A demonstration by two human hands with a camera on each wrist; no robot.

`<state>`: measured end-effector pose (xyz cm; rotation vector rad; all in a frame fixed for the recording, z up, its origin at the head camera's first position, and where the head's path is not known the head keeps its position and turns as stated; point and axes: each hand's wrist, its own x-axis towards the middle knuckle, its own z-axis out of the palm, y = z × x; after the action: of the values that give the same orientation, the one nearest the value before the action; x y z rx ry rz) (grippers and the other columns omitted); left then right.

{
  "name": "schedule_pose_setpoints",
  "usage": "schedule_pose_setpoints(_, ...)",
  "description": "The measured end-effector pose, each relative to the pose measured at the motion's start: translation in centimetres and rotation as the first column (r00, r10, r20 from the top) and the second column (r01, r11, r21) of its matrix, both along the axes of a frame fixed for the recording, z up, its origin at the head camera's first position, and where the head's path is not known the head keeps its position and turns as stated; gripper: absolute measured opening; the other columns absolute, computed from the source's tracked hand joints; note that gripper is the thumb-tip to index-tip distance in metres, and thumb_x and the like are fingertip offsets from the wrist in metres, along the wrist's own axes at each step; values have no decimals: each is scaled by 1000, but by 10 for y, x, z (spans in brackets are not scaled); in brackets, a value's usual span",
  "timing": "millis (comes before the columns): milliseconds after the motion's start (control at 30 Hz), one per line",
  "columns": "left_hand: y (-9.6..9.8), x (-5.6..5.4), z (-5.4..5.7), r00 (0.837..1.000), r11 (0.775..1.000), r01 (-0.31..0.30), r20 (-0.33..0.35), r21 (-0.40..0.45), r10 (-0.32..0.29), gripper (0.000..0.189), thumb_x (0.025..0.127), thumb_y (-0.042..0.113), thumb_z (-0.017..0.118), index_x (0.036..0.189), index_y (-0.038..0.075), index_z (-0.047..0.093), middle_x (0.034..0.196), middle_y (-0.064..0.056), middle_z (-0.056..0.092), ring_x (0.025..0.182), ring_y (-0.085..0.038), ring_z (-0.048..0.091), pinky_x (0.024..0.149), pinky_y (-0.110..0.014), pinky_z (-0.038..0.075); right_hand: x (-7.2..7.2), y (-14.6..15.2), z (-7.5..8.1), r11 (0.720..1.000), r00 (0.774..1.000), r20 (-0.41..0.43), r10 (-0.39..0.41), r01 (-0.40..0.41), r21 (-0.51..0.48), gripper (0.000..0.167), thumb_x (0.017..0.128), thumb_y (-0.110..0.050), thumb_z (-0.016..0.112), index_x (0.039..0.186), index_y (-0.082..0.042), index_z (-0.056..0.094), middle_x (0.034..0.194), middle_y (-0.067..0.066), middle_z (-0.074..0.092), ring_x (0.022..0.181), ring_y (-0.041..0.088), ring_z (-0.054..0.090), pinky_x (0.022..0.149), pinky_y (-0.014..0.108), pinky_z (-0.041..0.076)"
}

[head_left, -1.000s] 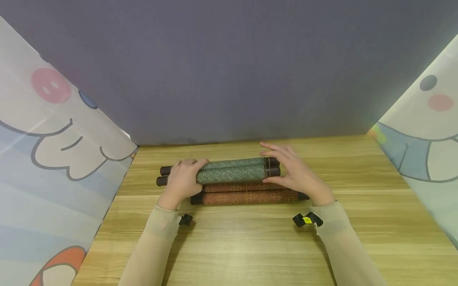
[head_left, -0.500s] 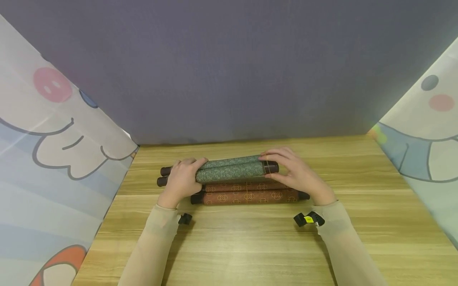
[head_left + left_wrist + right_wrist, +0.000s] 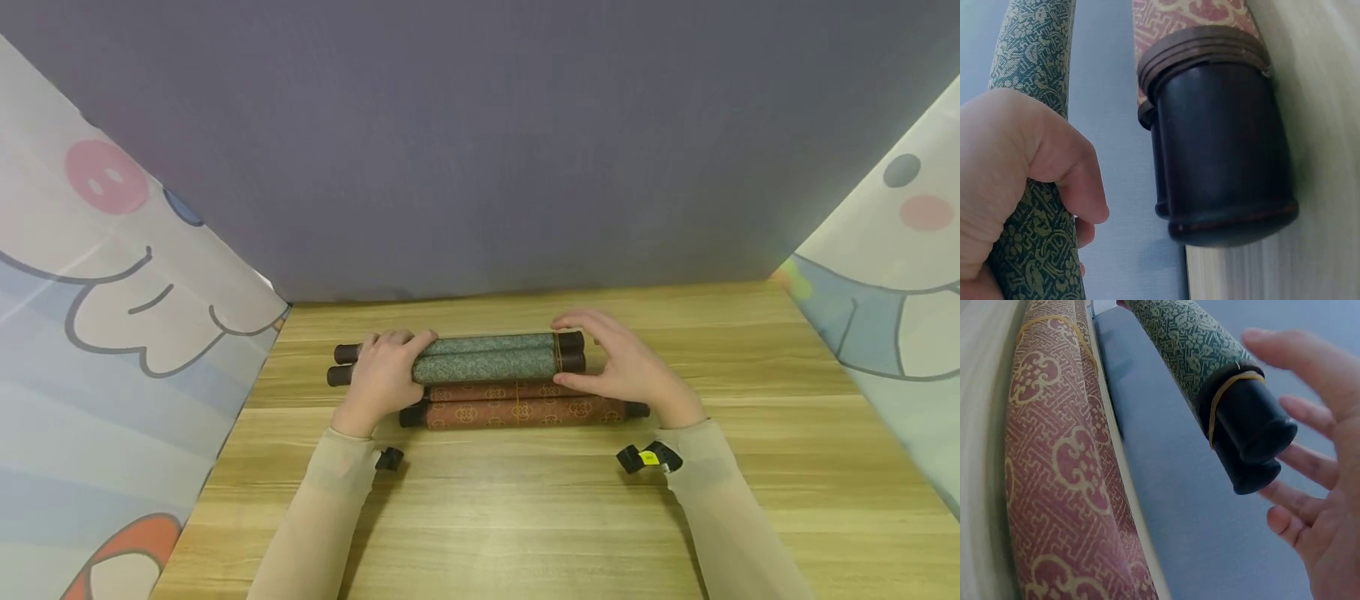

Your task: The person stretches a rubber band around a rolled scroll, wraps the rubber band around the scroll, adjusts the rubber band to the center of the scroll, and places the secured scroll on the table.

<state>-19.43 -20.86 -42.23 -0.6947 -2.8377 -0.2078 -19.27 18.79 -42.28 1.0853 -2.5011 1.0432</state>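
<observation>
A green patterned double-rolled scroll [image 3: 487, 365] with dark end knobs lies crosswise in the head view. My left hand [image 3: 386, 371] grips it near its left end; in the left wrist view the fingers curl round the green cloth [image 3: 1041, 244]. Around its right end, at the dark knobs [image 3: 1254, 422], sits a thin yellowish rubber band [image 3: 1217, 403]. My right hand [image 3: 618, 358] is spread about that end, thumb and fingers parted, with no grip on the knobs in the right wrist view. Just nearer the body lies a red-brown patterned double-rolled scroll [image 3: 525, 412], banded round its middle.
Both scrolls are over a wood-grain table [image 3: 495, 517]. A grey panel [image 3: 525, 150] rises behind its back edge. Cartoon-printed sheets stand at the left [image 3: 150, 317] and right [image 3: 892, 275].
My right fingers were at the rubber band half a second ago and have since parted from it. The green scroll's right end, tilted then, has come level, with both knobs showing.
</observation>
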Motion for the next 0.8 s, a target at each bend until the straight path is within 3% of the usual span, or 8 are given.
schedule_pose_setpoints(233, 1, 0, -1, 1000, 1000, 11, -29, 17, -10, 86, 64, -4, 79, 146, 21, 66, 119, -14, 75, 107, -41, 69, 96, -62, 49, 1, 3, 2, 1000, 997, 79, -4, 5, -3, 63, 88, -29, 94, 144, -16, 69, 149, 6, 67, 140, 34, 60, 115, 65, 45)
schedule_pose_setpoints(533, 1, 2, 0, 999, 1000, 19, -30, 21, -18, 86, 64, -2, 78, 146, 21, 66, 123, -14, 75, 113, -42, 68, 99, -65, 48, -2, 9, -2, 997, 998, -8, 60, -60, -41, 45, 83, -20, 95, 123, -21, 73, 137, 4, 72, 129, 31, 66, 106, 60, 52)
schedule_pose_setpoints(800, 0, 2, 1, 999, 1000, 17, -30, 9, -16, 86, 65, 0, 81, 147, 22, 65, 125, -14, 74, 115, -42, 68, 98, -64, 48, -2, 10, 0, 996, 998, -16, 67, -68, -54, 46, 82, -19, 94, 122, -21, 71, 136, 1, 71, 124, 25, 66, 94, 51, 58)
